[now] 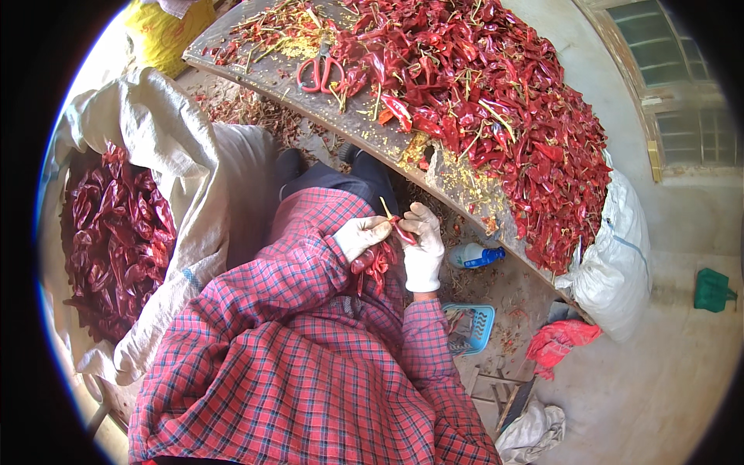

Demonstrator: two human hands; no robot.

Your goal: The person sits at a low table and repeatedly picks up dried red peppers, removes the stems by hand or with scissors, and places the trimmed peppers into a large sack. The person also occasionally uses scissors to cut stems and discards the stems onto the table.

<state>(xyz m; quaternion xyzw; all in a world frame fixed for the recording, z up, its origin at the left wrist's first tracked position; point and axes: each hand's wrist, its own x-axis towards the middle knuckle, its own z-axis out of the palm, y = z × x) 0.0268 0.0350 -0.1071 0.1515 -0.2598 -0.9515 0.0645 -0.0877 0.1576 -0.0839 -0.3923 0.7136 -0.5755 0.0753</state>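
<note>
Both my hands wear whitish gloves and meet above my lap. My left hand (364, 235) pinches the stem end of a dried red chili pepper (405, 233). The fingers of my right hand (422, 247) are closed on the same pepper's body, and its pale stem points up. More dried red peppers (378, 270) hang below, between my left hand and my lap; whether the left palm holds some of them is hidden. A large heap of dried chili peppers (465, 75) covers much of the table (372, 131) ahead. Red-handled scissors (321, 74) lie at the heap's left side.
At left stands an open woven sack (197, 174) with dark red peppers inside. A bottle with a blue cap (474, 256) and a blue plastic basket (482, 331) are on the floor at right. A white sack (622, 261) stands by the table's right end, near a red cloth (558, 343).
</note>
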